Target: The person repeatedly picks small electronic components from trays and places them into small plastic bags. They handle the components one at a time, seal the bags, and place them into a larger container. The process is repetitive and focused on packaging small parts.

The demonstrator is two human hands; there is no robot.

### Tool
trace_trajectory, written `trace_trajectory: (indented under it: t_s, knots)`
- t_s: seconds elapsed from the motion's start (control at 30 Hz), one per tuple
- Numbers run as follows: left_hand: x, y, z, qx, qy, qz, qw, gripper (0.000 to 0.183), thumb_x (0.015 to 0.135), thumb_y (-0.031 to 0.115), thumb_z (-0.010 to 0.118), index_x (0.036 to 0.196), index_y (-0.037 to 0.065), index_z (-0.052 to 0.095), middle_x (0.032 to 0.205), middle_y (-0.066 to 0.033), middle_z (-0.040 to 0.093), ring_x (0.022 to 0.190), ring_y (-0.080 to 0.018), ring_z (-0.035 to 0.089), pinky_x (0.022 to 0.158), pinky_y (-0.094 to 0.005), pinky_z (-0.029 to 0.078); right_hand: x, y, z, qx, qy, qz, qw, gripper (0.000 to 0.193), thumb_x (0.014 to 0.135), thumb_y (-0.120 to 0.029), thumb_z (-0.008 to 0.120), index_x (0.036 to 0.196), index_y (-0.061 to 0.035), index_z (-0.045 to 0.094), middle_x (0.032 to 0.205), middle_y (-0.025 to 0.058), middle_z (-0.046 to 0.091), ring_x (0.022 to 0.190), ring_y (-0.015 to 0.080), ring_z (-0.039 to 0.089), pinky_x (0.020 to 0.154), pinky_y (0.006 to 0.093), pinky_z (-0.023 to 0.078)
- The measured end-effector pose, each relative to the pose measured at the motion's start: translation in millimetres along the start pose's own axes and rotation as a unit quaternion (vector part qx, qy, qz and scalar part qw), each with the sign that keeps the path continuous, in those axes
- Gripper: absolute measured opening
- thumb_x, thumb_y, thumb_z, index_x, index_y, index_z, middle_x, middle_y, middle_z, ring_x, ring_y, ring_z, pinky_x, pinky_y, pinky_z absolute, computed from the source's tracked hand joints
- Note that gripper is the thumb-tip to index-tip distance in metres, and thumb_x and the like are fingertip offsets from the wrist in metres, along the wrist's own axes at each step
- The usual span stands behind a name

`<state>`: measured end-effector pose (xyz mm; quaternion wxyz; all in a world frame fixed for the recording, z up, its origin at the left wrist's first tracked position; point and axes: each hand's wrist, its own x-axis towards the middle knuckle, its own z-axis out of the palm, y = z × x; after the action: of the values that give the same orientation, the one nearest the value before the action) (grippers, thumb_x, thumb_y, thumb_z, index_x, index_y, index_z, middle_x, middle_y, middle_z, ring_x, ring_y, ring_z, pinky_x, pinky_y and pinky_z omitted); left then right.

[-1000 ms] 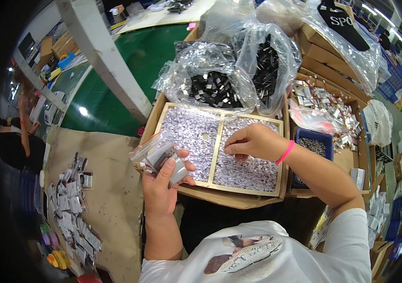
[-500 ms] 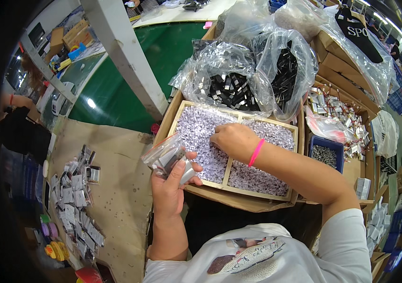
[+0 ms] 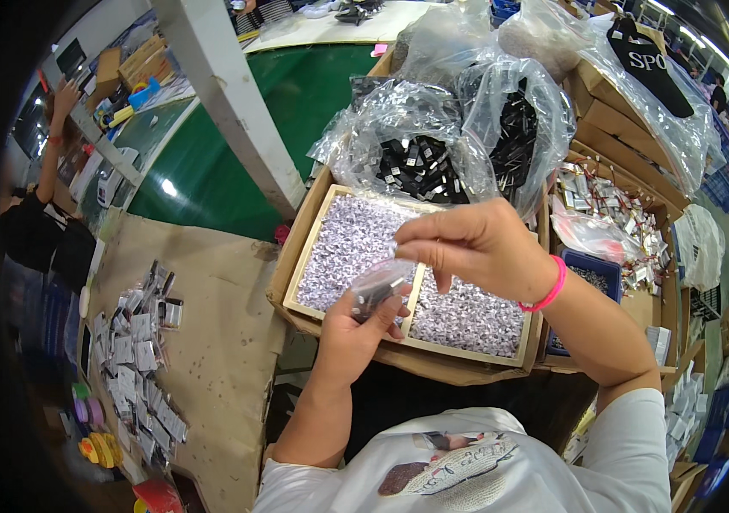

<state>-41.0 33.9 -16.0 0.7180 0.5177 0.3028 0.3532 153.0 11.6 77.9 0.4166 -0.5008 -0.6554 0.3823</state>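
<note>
My left hand (image 3: 349, 338) is closed on a small clear plastic zip bag (image 3: 382, 282) with dark and silvery contents. Just above the bag's mouth, my right hand (image 3: 488, 248) has thumb and forefinger pinched together; whatever they grip is too small to make out. Both hands are over a two-part wooden tray (image 3: 299, 291). Its left section is filled with small white-and-dark parts (image 3: 339, 244), and similar small parts (image 3: 471, 316) fill the right section. My right hand hides part of the tray's far right side.
Beyond the tray lie clear bags of black USB-plug-like pieces (image 3: 420, 167). To the right are a blue bin (image 3: 608, 272) of small metal parts and a carton of wired pieces (image 3: 617, 205). Several filled packets (image 3: 138, 359) cover cardboard at left. A grey post (image 3: 228, 103) rises beyond; another person's arm (image 3: 52, 141) is far left.
My right hand has lifted out of the tray's left section and moved right, over the bag's mouth. My left hand brought the bag right and tilted it. The other person's arm rose.
</note>
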Motion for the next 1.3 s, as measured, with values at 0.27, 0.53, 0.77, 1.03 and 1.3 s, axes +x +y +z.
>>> trace_trajectory:
  t_s: [0.27,0.53,0.77,1.03,1.3]
  knots:
    - [0,-12,32,-0.024,-0.066,-0.013,0.997,0.032,0.091,0.012,0.060,0.120,-0.001,0.054,0.093,-0.0059,0.064,0.080,-0.0105,0.060,0.060,-0.0224,0.052,-24,-15,-22,-0.163,-0.094,-0.015,0.982,0.014,0.082,-0.013,0.062,0.086,-0.0019,0.069,0.070,0.0137,0.066,0.060,0.0239,0.066,0.058,0.0326,0.051]
    - [-2,-24,71,-0.052,-0.158,-0.053,0.985,0.033,0.091,0.007,0.056,0.122,-0.003,0.050,0.101,-0.0126,0.062,0.085,-0.0181,0.062,0.061,-0.0264,0.054,-50,-38,-49,-0.371,-0.201,0.055,0.905,0.021,0.077,-0.016,0.065,0.093,-0.0043,0.068,0.073,0.0165,0.066,0.068,0.0310,0.065,0.064,0.0383,0.050]
    - [-6,-22,86,-0.108,-0.144,-0.070,0.981,0.028,0.091,0.011,0.054,0.116,-0.002,0.050,0.100,-0.0160,0.063,0.082,-0.0266,0.065,0.055,-0.0335,0.056,-120,-29,-91,-0.369,0.009,-0.019,0.929,0.010,0.080,-0.013,0.063,0.088,-0.0069,0.065,0.073,0.0108,0.066,0.066,0.0288,0.064,0.061,0.0365,0.050]
    - [-2,-24,89,-0.095,-0.127,-0.068,0.985,0.027,0.091,0.012,0.055,0.114,-0.002,0.052,0.099,-0.0176,0.063,0.078,-0.0257,0.066,0.052,-0.0337,0.057,-193,45,-83,-0.508,-0.008,0.212,0.835,0.013,0.083,-0.019,0.062,0.090,-0.0103,0.069,0.082,0.0073,0.065,0.077,0.0270,0.064,0.070,0.0381,0.051]
    - [-2,-24,102,-0.081,-0.144,-0.099,0.981,0.026,0.092,0.008,0.054,0.115,-0.002,0.053,0.102,-0.0164,0.063,0.081,-0.0230,0.066,0.055,-0.0312,0.057,-207,46,-95,-0.399,0.131,0.126,0.899,0.012,0.080,-0.020,0.065,0.085,-0.0098,0.069,0.083,0.0067,0.066,0.077,0.0261,0.064,0.069,0.0363,0.051]
